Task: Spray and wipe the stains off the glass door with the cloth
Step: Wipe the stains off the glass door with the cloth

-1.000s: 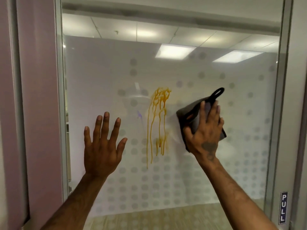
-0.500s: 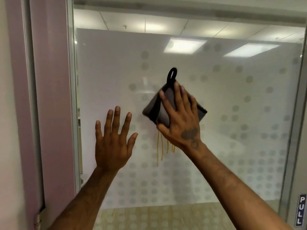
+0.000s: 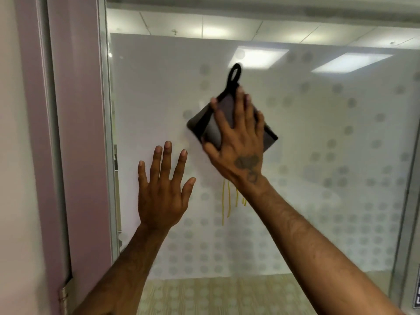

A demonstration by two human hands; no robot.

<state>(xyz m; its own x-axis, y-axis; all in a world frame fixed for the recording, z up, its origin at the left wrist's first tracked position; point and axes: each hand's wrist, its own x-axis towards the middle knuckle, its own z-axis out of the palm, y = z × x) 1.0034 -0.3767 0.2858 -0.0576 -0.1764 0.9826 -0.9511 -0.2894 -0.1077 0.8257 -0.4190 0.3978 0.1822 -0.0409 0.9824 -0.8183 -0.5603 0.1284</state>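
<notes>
Dark cloth [image 3: 226,110] above yellow stains [image 3: 223,201]

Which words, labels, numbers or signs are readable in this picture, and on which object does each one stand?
No text reads in full.
Dark sign at the lower right picture edge: cut off, only parts of white letters show, unreadable.
Tattoo on the right hand: blurred, no letters to tell.
Cloth and glass door: no print visible.

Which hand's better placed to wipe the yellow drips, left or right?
Right. The right hand presses the cloth on the glass door just above the yellow drips; the left hand is bare, spread flat beside them.
</notes>
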